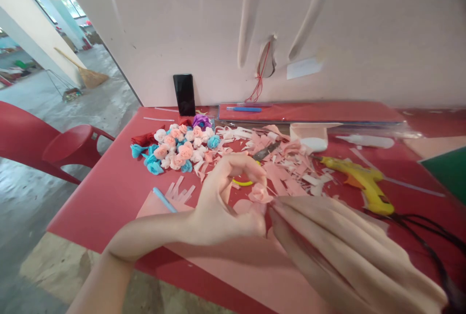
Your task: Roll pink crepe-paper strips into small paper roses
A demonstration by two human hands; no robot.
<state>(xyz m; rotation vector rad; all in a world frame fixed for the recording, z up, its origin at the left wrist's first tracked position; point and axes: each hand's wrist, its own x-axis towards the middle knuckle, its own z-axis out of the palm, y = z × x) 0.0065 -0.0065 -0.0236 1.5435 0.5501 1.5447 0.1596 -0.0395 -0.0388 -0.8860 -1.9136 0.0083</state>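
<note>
Between my two hands is a small peach paper flower [260, 193]. My left hand [227, 202] curves around it, with the thumb and fingertips closed on its petals. Coming in from the lower right, my right hand [327, 241] pinches at the flower's right edge with the fingertips together. What exactly lies between those fingertips is partly hidden. Beneath my hands lies a large sheet of peach paper [233, 260]. Just behind my left hand are scissors with yellow handles [243, 182], partly covered by paper scraps [284, 168].
Finished paper flowers [178, 146] in peach, white, blue and purple sit at the left. A yellow glue gun [358, 180] with a black cord lies right. A phone [184, 94] leans on the white panel. A blue pen [247, 109] lies behind; a red chair [69, 144] stands left.
</note>
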